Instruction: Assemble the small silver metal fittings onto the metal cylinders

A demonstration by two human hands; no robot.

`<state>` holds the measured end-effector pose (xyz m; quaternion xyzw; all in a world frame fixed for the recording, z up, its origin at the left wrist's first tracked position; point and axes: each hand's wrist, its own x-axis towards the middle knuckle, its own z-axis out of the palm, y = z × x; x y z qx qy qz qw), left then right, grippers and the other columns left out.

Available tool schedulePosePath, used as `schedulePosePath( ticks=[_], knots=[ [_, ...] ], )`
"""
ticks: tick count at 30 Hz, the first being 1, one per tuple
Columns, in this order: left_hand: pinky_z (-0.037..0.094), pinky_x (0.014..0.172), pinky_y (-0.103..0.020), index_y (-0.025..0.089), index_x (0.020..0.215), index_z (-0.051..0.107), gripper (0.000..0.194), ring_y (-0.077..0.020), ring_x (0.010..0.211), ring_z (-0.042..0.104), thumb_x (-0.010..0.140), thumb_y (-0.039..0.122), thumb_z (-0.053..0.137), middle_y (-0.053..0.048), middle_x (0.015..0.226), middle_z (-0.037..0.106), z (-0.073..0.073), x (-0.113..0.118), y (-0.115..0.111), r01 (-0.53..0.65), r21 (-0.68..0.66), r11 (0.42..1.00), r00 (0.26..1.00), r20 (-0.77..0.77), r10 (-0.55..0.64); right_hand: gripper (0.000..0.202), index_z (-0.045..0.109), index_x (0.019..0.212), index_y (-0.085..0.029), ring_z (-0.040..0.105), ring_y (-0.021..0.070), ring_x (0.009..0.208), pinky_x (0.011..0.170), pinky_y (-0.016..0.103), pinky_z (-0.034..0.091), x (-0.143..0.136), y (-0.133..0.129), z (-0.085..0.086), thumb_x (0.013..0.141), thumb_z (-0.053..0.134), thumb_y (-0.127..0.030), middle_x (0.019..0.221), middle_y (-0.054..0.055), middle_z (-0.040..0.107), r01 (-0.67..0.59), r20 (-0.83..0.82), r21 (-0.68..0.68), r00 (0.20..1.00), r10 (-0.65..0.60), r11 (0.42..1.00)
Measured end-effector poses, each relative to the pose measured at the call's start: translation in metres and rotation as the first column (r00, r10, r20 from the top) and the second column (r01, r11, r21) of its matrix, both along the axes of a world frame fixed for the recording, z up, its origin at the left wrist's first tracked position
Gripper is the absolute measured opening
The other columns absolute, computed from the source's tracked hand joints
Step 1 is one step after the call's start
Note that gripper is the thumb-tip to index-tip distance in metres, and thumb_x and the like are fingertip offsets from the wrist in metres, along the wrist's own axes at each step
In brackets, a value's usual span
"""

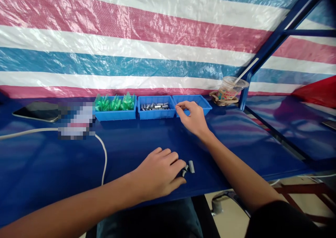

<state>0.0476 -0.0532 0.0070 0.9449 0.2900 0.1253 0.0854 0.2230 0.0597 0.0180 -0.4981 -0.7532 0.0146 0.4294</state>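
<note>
My left hand (165, 171) rests low over the blue table, fingers bent, with a gap between thumb and index finger. Right at its fingertips lie small dark-and-silver pieces (185, 170), partly hidden by the hand. A short grey metal piece (191, 166) lies just to their right. Farther back, my right hand (193, 117) is over the front edge of the right blue bin (206, 105), thumb and index finger pinched together. Whatever sits between those fingertips is too small to make out. The middle blue bin (154, 114) holds several short metal pieces (157, 106).
A left blue bin (115, 116) is filled with green translucent pieces (115, 103). A phone (36, 111) and a white cable (105, 154) lie at the left. A plastic cup with a straw (228, 89) stands back right, near a blue metal frame (248, 77). Striped sheeting hangs behind.
</note>
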Motion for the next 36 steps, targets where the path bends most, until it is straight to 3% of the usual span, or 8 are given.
schedulePosePath(
  ticks=[8,13,18,23,27,31,34,36],
  knots=[
    [0.034,0.067,-0.035,0.018,0.088,0.059,0.027,-0.0204,0.077,0.054,0.083,0.044,0.056,-0.003,0.082,0.06,-0.006,0.006,-0.003,-0.044,0.06,0.997,0.999,0.011,0.043,0.013,0.064,0.082,-0.019,0.056,0.0183,0.072,0.069,0.031,0.043,-0.007,-0.004,-0.003,0.084,0.053,-0.025,0.072,0.003,0.065,-0.073,0.024,-0.012,0.997,0.074,0.997],
    [0.036,0.068,-0.034,0.018,0.085,0.058,0.012,-0.0196,0.078,0.053,0.086,0.028,0.051,-0.003,0.083,0.061,-0.007,0.002,0.002,-0.091,0.045,0.995,0.995,0.045,0.089,0.012,0.064,0.083,-0.019,0.057,0.0178,0.073,0.07,0.031,0.044,-0.009,-0.004,-0.006,0.084,0.052,-0.023,0.074,0.003,0.066,-0.102,0.039,-0.022,0.994,0.103,0.995],
    [0.042,0.074,-0.032,0.018,0.085,0.056,0.009,-0.0185,0.08,0.054,0.083,0.012,0.05,-0.002,0.082,0.062,-0.01,-0.015,0.033,-0.217,-0.089,0.972,0.953,0.196,0.231,0.012,0.064,0.086,-0.019,0.059,0.0163,0.072,0.071,0.03,0.045,-0.014,-0.009,-0.009,0.084,0.052,-0.023,0.075,0.003,0.066,-0.196,0.026,-0.066,0.98,0.198,0.978],
    [0.046,0.073,-0.03,0.02,0.099,0.058,0.019,-0.0163,0.078,0.058,0.081,0.017,0.056,-0.001,0.082,0.063,-0.012,-0.028,0.06,-0.336,-0.29,0.896,0.764,0.472,0.439,0.013,0.064,0.089,-0.018,0.059,0.0157,0.075,0.071,0.029,0.045,-0.024,-0.019,-0.01,0.085,0.052,-0.023,0.079,0.003,0.068,-0.327,-0.011,-0.169,0.944,0.33,0.93],
    [0.048,0.073,-0.027,0.019,0.093,0.062,0.013,-0.0152,0.081,0.062,0.083,0.022,0.054,-0.002,0.09,0.066,-0.011,-0.031,0.067,-0.228,-0.512,0.828,0.565,0.624,0.541,0.014,0.063,0.092,-0.019,0.058,0.0142,0.071,0.068,0.028,0.043,-0.032,-0.027,-0.007,0.085,0.051,-0.024,0.076,0.001,0.066,-0.373,-0.101,-0.253,0.928,0.359,0.893],
    [0.048,0.074,-0.027,0.018,0.091,0.058,0.008,-0.0154,0.085,0.063,0.084,0.023,0.055,-0.003,0.092,0.066,-0.008,-0.029,0.064,-0.245,-0.517,0.821,0.447,0.691,0.568,0.016,0.061,0.086,-0.018,0.054,0.0119,0.062,0.061,0.026,0.041,-0.039,-0.034,-0.003,0.086,0.05,-0.03,0.068,-0.001,0.06,-0.44,-0.336,-0.426,0.888,0.314,0.79],
    [0.046,0.073,-0.027,0.02,0.089,0.058,0.006,-0.0154,0.086,0.062,0.085,0.019,0.054,-0.002,0.096,0.067,-0.004,-0.028,0.058,-0.375,-0.339,0.863,0.518,0.695,0.498,0.029,0.056,0.071,-0.017,0.052,0.0111,0.063,0.061,0.026,0.04,-0.046,-0.041,-0.001,0.089,0.045,-0.038,0.065,-0.001,0.057,-0.568,-0.541,-0.48,0.791,0.284,0.668],
    [0.045,0.078,-0.028,0.021,0.09,0.057,0.007,-0.0161,0.091,0.062,0.085,0.018,0.054,-0.002,0.098,0.068,-0.002,-0.026,0.054,-0.411,-0.25,0.877,0.561,0.689,0.459,0.033,0.053,0.066,-0.017,0.051,0.0105,0.061,0.062,0.026,0.04,-0.05,-0.045,-0.002,0.089,0.045,-0.04,0.064,-0.001,0.056,-0.615,-0.633,-0.47,0.735,0.243,0.633]
  ],
)
